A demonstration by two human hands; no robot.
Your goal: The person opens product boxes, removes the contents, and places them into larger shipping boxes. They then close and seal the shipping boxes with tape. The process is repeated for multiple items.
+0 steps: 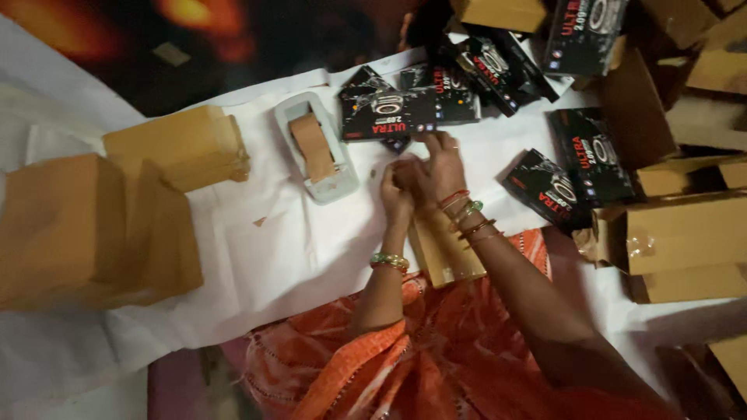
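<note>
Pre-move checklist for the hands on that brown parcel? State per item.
1. Both hands on the work: left hand and right hand meet at the top of the brown parcel: ok.
2. Parcel steady: it lies against the person's lap on the white sheet: ok.
3. Tape within reach: tape dispenser sits just left of the hands, brown tape loaded: ok.
4. Tape piece in the fingers: too small and blurred: cannot tell.
5. Parcel end sealed: hidden by the hands: cannot tell.
6. Room around the hands: black boxes crowd close beyond the hands: not ok.
</note>
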